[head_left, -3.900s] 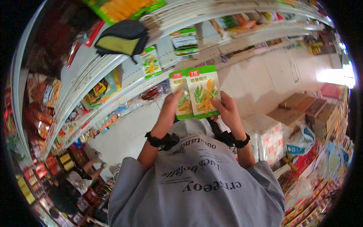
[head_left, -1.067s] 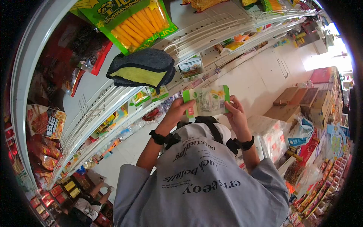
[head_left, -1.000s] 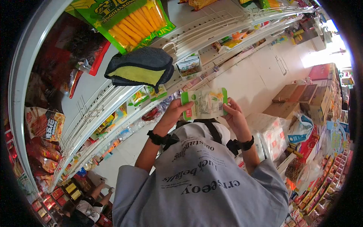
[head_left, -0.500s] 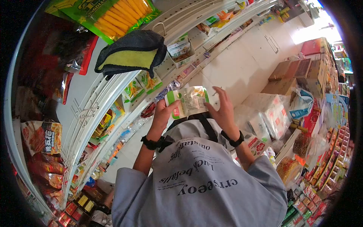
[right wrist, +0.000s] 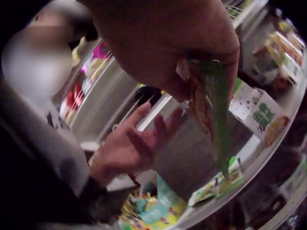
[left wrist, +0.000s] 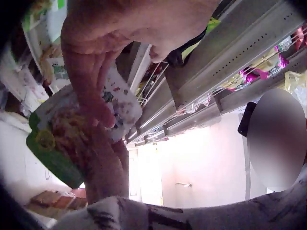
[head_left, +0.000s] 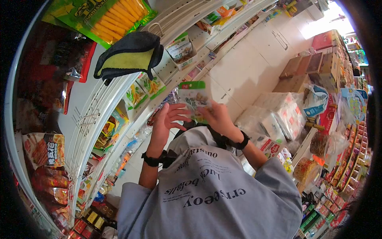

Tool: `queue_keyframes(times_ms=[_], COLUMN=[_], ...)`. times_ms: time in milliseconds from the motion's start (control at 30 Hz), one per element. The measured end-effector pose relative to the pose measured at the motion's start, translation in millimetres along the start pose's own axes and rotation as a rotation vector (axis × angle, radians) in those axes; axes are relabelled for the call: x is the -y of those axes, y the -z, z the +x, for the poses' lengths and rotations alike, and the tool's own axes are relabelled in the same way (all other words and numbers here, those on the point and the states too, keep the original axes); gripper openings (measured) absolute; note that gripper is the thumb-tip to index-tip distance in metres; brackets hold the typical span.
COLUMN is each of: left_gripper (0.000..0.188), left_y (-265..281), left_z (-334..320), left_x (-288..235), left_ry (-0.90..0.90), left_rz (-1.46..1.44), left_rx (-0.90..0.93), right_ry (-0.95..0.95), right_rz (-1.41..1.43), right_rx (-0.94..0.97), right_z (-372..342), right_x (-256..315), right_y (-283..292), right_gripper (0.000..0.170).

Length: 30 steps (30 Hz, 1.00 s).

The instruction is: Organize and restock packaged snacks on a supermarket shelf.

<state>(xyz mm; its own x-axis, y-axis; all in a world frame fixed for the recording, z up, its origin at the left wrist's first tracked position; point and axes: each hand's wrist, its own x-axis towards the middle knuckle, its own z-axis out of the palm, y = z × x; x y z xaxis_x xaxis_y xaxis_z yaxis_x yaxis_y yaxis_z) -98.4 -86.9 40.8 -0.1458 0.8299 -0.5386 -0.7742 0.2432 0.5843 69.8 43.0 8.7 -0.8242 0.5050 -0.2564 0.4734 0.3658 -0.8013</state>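
My right hand (head_left: 221, 119) grips a small white snack pouch (head_left: 193, 95) with a green top, held upright by its lower right part. In the right wrist view that pouch (right wrist: 218, 110) is seen nearly edge-on under my fingers. Left of it, my left hand (head_left: 161, 125) has its fingers loosely extended toward the pouch and holds nothing. The right wrist view shows the left hand (right wrist: 136, 146) apart from the pouch. Two green-edged pouches (head_left: 136, 95) picturing chicken feet lie on the shelf just beyond.
A white box (head_left: 181, 55) of pouches stands on the shelf. Above hangs a dark pad with a yellow-green panel (head_left: 127, 61), below a large green bag of stick snacks (head_left: 115, 22). Cartons (head_left: 306, 67) and plastic-wrapped packs (head_left: 278, 115) stand at the right.
Half a second ago the left hand held a pouch's end while the right hand's fingers were spread. The left hand has let go, and the right now grips a pouch, green end up.
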Motion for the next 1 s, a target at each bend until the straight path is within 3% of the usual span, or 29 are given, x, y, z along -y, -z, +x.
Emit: queue_keyframes(times_ms=[67,100,200,400,500,567,633,867,933,1000], left_gripper=[0.029,0.027,0.027,0.026,0.023,0.024,0.025,0.030,0.033,0.036], left_y=[21,24,4,-35,-43,-51,-55,-47,-38,-30], left_z=[3,9,19,33,40,39,40,46,50,49], left_x=[12,16,11,19,21,20,20,23,26,26], left_ry=[-0.273,-0.401,-0.419,-0.255,-0.454,-0.480,-0.506,-0.536,-0.608,-0.592], left_rz=[0.292,0.386,0.384,0.250,0.272,0.288,0.303,0.170,0.228,0.216], left_rx=[-0.224,-0.298,-0.360,-0.140,-0.080,-0.094,-0.109,-0.197,-0.265,-0.271], right_ry=[-0.006,-0.085,-0.137,-0.072,-0.040,-0.030,0.034,-0.014,-0.037,-0.051], right_rz=[0.668,0.876,0.956,0.870,0.869,0.864,0.673,0.672,0.853,0.863], right_rx=[-0.096,-0.022,0.058,0.109,0.055,0.002,-0.041,-0.059,-0.101,-0.070], right_z=[7,7,7,6,4,3,4,9,9,9], right_x=[-20,-13,2,-2,7,7,3,-23,-24,-29], right_y=[-6,5,30,50,55,58,62,80,90,97], right_gripper=[0.031,0.030,0.030,0.032,0.031,0.031,0.030,0.030,0.027,0.025])
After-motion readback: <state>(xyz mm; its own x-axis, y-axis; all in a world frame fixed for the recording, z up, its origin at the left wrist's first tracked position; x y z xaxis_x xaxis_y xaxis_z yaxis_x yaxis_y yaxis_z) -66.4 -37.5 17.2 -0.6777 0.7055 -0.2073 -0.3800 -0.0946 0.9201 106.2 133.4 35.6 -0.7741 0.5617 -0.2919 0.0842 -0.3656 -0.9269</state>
